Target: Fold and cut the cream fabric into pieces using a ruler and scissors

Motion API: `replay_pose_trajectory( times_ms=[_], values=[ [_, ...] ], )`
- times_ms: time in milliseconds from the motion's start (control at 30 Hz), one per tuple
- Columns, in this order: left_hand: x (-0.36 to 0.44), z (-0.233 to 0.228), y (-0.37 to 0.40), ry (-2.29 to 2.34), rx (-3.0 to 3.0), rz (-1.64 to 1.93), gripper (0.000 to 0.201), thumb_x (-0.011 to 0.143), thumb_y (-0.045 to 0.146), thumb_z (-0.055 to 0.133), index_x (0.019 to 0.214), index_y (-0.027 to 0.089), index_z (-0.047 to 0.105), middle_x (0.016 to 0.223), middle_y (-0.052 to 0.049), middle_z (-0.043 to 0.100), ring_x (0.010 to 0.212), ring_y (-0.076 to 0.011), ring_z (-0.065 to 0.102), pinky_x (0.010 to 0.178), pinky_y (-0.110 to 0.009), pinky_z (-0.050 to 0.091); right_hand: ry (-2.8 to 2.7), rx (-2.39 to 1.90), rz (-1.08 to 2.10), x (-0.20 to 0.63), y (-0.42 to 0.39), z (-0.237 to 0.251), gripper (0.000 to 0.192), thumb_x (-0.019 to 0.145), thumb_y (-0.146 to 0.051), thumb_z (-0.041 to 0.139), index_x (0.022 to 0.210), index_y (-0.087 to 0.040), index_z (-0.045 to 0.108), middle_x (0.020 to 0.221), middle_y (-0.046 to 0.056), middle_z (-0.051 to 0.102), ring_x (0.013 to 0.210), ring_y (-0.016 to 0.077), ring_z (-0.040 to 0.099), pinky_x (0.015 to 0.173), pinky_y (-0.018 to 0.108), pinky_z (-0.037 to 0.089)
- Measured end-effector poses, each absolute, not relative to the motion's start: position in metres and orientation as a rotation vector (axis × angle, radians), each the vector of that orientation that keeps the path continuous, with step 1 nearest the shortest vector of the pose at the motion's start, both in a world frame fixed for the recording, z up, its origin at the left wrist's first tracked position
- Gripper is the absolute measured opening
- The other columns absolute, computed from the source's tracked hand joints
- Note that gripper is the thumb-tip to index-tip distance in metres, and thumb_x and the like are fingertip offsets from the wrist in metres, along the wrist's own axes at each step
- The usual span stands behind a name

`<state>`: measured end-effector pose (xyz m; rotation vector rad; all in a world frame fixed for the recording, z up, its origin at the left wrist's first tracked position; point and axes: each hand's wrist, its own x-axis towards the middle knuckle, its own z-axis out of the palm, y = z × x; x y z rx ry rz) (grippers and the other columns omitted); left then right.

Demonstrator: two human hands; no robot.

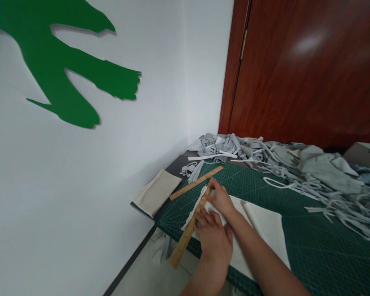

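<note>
A cream cloth (pixel 262 224) lies flat on the green cutting mat (pixel 320 246). Along the cloth's left edge rests a wooden ruler (pixel 185 240), its near end sticking out past the table edge. My left hand (pixel 212 238) presses down on the ruler and cloth near the middle. My right hand (pixel 220 198) lies further along, fingertips touching the ruler's far end. Whether a pen or chalk is in the right hand cannot be made out.
A second wooden ruler (pixel 195 183) lies diagonally on the mat beyond the hands. A folded beige cloth (pixel 156 192) sits at the table's left corner. A heap of grey fabric strips (pixel 296 164) covers the back and right. White wall on the left, brown door behind.
</note>
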<state>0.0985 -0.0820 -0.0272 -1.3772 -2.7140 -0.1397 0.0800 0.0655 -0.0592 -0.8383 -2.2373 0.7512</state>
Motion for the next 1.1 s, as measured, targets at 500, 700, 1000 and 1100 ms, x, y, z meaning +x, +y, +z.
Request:
replay_pose_trajectory(
  times_ms=[500, 700, 1000, 1100],
  values=[
    [0.095, -0.029, -0.073, -2.732, -1.432, -0.183, 0.064, 0.080, 0.047, 0.057, 0.128, 0.005, 0.053, 0.136, -0.030, 0.044, 0.128, -0.0464, 0.037, 0.096, -0.055, 0.035, -2.252, -0.875, 0.794, 0.079, 0.065, -0.060, 0.084, 0.068, -0.027, 0.073, 0.141, -0.017, 0.034, 0.120, 0.010, 0.064, 0.113, 0.0259, 0.055, 0.098, 0.038, 0.040],
    [0.095, -0.030, -0.075, -2.701, -1.433, -0.182, 0.063, 0.083, 0.050, 0.052, 0.128, 0.005, 0.054, 0.136, -0.028, 0.047, 0.127, -0.0462, 0.038, 0.098, -0.058, 0.031, -2.254, -0.862, 0.791, 0.077, 0.067, -0.065, 0.085, 0.068, -0.027, 0.073, 0.142, -0.015, 0.032, 0.123, 0.013, 0.063, 0.121, 0.0267, 0.052, 0.102, 0.039, 0.037],
    [0.098, -0.033, -0.074, -2.712, -1.414, -0.224, 0.061, 0.083, 0.049, 0.052, 0.127, 0.006, 0.055, 0.136, -0.029, 0.046, 0.128, -0.0466, 0.037, 0.099, -0.057, 0.032, -2.265, -0.853, 0.767, 0.076, 0.070, -0.069, 0.080, 0.068, -0.028, 0.074, 0.138, -0.014, 0.038, 0.128, 0.017, 0.059, 0.123, 0.0269, 0.051, 0.102, 0.039, 0.038],
    [0.096, -0.026, -0.078, -2.693, -1.417, -0.216, 0.059, 0.083, 0.046, 0.053, 0.126, 0.006, 0.056, 0.134, -0.030, 0.047, 0.127, -0.0469, 0.039, 0.097, -0.057, 0.035, -2.266, -0.848, 0.751, 0.076, 0.070, -0.069, 0.078, 0.068, -0.028, 0.073, 0.137, -0.016, 0.039, 0.126, 0.015, 0.061, 0.121, 0.0268, 0.053, 0.101, 0.039, 0.040]
  ],
)
